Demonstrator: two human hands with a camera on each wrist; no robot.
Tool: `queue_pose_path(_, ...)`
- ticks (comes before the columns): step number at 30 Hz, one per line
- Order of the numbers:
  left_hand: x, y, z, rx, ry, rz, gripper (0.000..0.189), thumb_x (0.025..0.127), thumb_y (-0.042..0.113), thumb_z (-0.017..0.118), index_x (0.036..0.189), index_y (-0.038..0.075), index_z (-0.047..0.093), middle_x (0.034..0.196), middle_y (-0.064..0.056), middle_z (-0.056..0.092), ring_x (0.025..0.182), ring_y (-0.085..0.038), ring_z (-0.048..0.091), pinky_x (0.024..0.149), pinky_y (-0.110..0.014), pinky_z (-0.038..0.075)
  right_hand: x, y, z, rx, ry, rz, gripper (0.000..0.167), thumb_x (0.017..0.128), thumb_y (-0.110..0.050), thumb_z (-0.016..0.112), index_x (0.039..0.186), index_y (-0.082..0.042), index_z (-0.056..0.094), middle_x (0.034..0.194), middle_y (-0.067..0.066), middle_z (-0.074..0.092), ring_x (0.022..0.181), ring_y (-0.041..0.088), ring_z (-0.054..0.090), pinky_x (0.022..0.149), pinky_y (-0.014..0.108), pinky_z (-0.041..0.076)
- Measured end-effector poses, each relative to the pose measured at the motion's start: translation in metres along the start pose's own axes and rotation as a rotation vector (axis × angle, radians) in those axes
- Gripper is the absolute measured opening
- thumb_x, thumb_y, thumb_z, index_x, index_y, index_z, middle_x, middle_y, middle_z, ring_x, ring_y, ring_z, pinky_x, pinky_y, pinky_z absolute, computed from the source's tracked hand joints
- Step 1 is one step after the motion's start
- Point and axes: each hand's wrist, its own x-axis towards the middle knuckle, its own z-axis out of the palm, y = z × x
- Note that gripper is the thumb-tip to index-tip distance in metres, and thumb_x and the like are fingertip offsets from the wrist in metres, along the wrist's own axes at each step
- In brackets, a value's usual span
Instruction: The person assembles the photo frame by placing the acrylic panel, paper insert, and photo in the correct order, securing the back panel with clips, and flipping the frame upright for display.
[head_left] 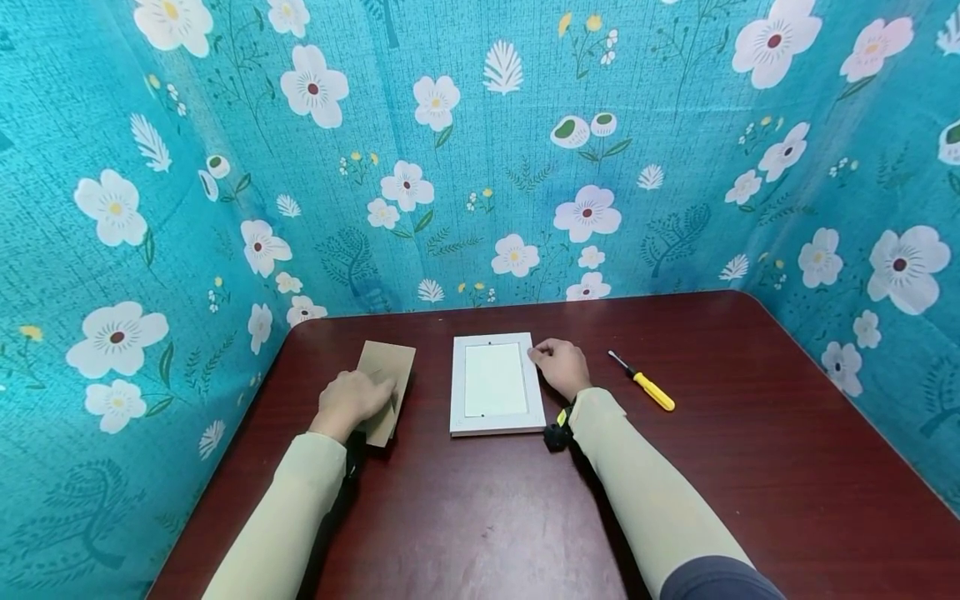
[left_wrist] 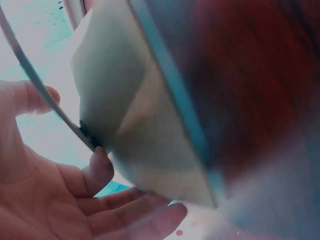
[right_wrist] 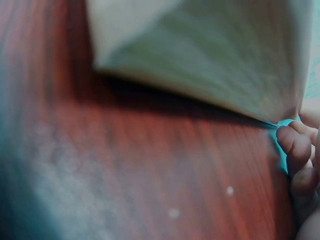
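Note:
At the left of the table, my left hand [head_left: 352, 404] holds a brown cardboard backing board [head_left: 387, 357], which is tilted. In the left wrist view the thumb and a finger [left_wrist: 102, 165] pinch a thin edge, and the other fingers extend below the pale board [left_wrist: 165, 115]. A white picture frame [head_left: 534, 387] lies flat in the middle, with a pale panel [head_left: 495, 379] inside its border. My right hand [head_left: 562, 367] grips the frame's right edge near the upper corner. Curled fingers [right_wrist: 295, 145] show at the frame's edge in the right wrist view.
A screwdriver [head_left: 654, 392] with a yellow handle lies right of the right hand, its tip pointing up and left. The dark red wooden table [head_left: 480, 517] ends at a blue flowered cloth [head_left: 465, 150] behind and at both sides.

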Motion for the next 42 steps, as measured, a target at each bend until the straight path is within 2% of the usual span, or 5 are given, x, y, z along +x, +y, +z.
queue_pose_path(12, 0.0023, -0.0001, 0.0053, -0.104, 0.174, 0.015, 0.072, 0.089, 0.048, 0.043, 0.127, -0.013, 0.046, 0.109, -0.028, 0.045, 0.09, -0.041, 0.054, 0.078, -0.055, 0.045, 0.0025, 0.0027, 0.0023, 0.006, 0.01, -0.003, 0.023, 0.095, -0.04, 0.061, 0.097, -0.018, 0.07, 0.085, -0.002, 0.066, 0.079, 0.021, 0.058, 0.072, 0.04, 0.045)
queue_pose_path(21, 0.0055, 0.0015, 0.0095, -0.243, 0.347, 0.058, 0.057, 0.084, 0.044, 0.054, 0.112, -0.005, 0.047, 0.107, -0.025, 0.041, 0.092, -0.041, 0.05, 0.081, -0.051, 0.043, 0.0026, 0.0039, 0.003, 0.006, 0.015, -0.002, 0.023, 0.096, -0.039, 0.061, 0.097, -0.019, 0.07, 0.085, -0.003, 0.066, 0.077, 0.02, 0.058, 0.071, 0.04, 0.045)
queue_pose_path(28, 0.0047, 0.0055, 0.0099, -0.323, 0.362, 0.028, 0.055, 0.085, 0.051, 0.057, 0.099, 0.0, 0.042, 0.1, -0.02, 0.039, 0.082, -0.036, 0.049, 0.078, -0.047, 0.043, 0.0039, 0.0049, 0.0037, -0.004, 0.009, 0.012, 0.024, 0.096, -0.04, 0.06, 0.098, -0.018, 0.07, 0.085, -0.002, 0.066, 0.078, 0.021, 0.058, 0.072, 0.04, 0.046)
queue_pose_path(33, 0.0028, 0.0057, 0.009, -0.402, 0.342, 0.026, 0.057, 0.094, 0.061, 0.041, 0.094, 0.005, 0.038, 0.099, -0.016, 0.038, 0.079, -0.033, 0.044, 0.072, -0.044, 0.037, 0.0041, 0.0052, 0.0039, -0.007, 0.007, 0.004, 0.025, 0.096, -0.041, 0.06, 0.098, -0.018, 0.07, 0.084, -0.003, 0.066, 0.078, 0.021, 0.058, 0.072, 0.039, 0.045)
queue_pose_path(42, 0.0014, 0.0068, 0.0003, -0.518, 0.359, 0.135, 0.034, 0.107, 0.024, 0.024, 0.102, -0.004, 0.042, 0.105, -0.023, 0.042, 0.093, -0.036, 0.043, 0.085, -0.05, 0.037, 0.0035, 0.0052, 0.0036, -0.002, 0.01, 0.003, 0.024, 0.096, -0.04, 0.06, 0.097, -0.019, 0.07, 0.084, -0.003, 0.066, 0.077, 0.021, 0.058, 0.071, 0.039, 0.045)
